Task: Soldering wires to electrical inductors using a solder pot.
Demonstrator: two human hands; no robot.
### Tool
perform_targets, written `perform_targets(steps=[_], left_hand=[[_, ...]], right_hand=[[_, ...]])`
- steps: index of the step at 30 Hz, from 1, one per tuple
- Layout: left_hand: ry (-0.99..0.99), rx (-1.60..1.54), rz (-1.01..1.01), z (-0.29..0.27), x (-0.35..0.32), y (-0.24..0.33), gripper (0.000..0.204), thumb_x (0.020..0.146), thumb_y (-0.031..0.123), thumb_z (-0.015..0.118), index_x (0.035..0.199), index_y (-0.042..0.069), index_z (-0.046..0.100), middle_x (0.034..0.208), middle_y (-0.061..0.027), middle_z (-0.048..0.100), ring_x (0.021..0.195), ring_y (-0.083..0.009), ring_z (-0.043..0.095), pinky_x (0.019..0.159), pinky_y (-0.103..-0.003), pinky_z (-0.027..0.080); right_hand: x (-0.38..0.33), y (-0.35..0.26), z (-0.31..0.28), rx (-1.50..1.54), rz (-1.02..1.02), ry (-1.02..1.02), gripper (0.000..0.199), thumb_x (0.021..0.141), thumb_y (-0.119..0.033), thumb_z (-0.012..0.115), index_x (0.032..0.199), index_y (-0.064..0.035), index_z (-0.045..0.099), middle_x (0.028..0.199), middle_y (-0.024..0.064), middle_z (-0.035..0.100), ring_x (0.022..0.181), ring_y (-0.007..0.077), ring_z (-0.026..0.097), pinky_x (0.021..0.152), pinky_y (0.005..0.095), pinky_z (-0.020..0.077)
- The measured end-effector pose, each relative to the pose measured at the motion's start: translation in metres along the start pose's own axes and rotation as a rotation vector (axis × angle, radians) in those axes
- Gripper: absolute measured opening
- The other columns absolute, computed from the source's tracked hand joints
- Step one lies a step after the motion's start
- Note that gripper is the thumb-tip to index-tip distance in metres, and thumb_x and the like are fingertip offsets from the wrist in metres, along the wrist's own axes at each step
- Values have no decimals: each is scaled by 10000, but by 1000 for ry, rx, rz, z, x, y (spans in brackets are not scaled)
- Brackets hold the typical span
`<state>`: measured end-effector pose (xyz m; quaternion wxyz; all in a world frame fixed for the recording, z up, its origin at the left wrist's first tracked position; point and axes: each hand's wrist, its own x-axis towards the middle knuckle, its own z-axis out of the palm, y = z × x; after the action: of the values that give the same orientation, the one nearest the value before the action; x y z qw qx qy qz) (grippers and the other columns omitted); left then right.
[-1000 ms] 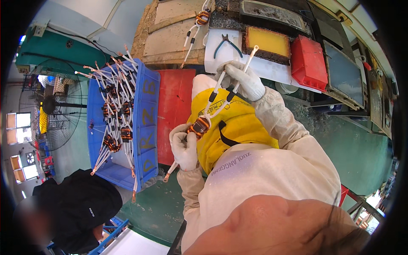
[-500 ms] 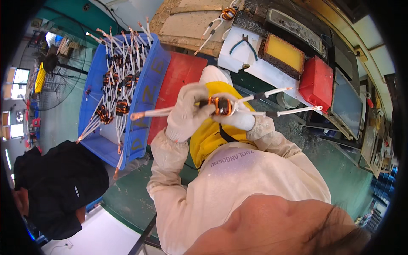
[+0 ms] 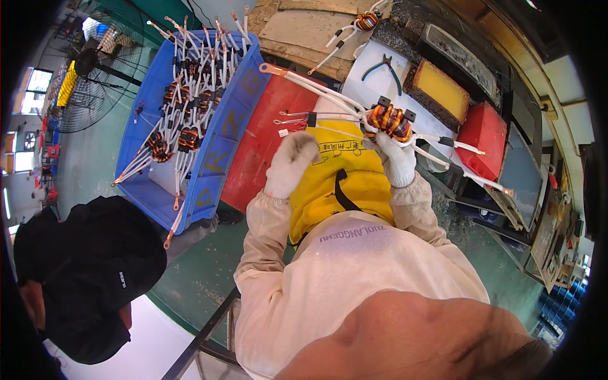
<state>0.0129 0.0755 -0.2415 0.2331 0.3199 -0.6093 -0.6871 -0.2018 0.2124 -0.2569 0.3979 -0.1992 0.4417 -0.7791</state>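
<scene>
Left hand [image 3: 290,163] now off coil [image 3: 387,120]

A factory workshop: blue crate [image 3: 221,136] of wound copper coils [image 3: 189,137]; pliers [image 3: 385,66]; industrial fan [image 3: 88,95]

A blue rectangular crate [image 3: 215,152] stands far left, with faded yellowish markings along its near wall. Right of it lies a red flat bin [image 3: 259,152]. At far right a dark, slanted screen-like panel [image 3: 522,180] stands beside a red box [image 3: 484,130].
</scene>
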Motion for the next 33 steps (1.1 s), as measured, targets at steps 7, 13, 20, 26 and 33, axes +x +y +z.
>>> perform_targets(steps=[7,13,20,26,33], left_hand=[[179,-371,90,13,13,4,377,1096,304,495,1342,21,538,1108,-132,679,913,-228,708,830,-385,601],[166,-546,-13,5,39,-20,396,1074,385,539,1217,26,623,1005,-116,708,781,-232,695,725,-392,619],[67,-723,111,5,57,-10,293,1027,263,634,1179,13,641,1049,-119,710,924,-227,707,834,-395,609],[116,-576,110,32,27,37,237,980,78,638,1197,-18,630,1105,-127,683,1018,-204,672,965,-351,548],[240,-336,54,31,42,56,253,976,309,696,994,66,630,794,5,617,599,-75,569,548,-246,479]], right_hand=[[-3,-8,3,-271,-155,40,356,851,-9,769,1185,9,648,1053,106,742,867,166,725,773,319,610],[-7,-5,-8,-720,-239,44,379,778,-54,836,1108,6,661,953,98,743,835,172,722,729,316,592],[-21,-1,-11,-552,-168,47,353,860,-12,724,1202,-3,634,1055,96,728,918,188,721,814,345,593],[-20,-7,0,92,-180,166,333,953,-25,679,1280,-18,619,1152,93,700,982,156,692,839,306,562],[-22,-9,-6,-470,-124,217,253,901,-24,690,1154,-32,698,968,73,747,818,162,720,710,302,584]])
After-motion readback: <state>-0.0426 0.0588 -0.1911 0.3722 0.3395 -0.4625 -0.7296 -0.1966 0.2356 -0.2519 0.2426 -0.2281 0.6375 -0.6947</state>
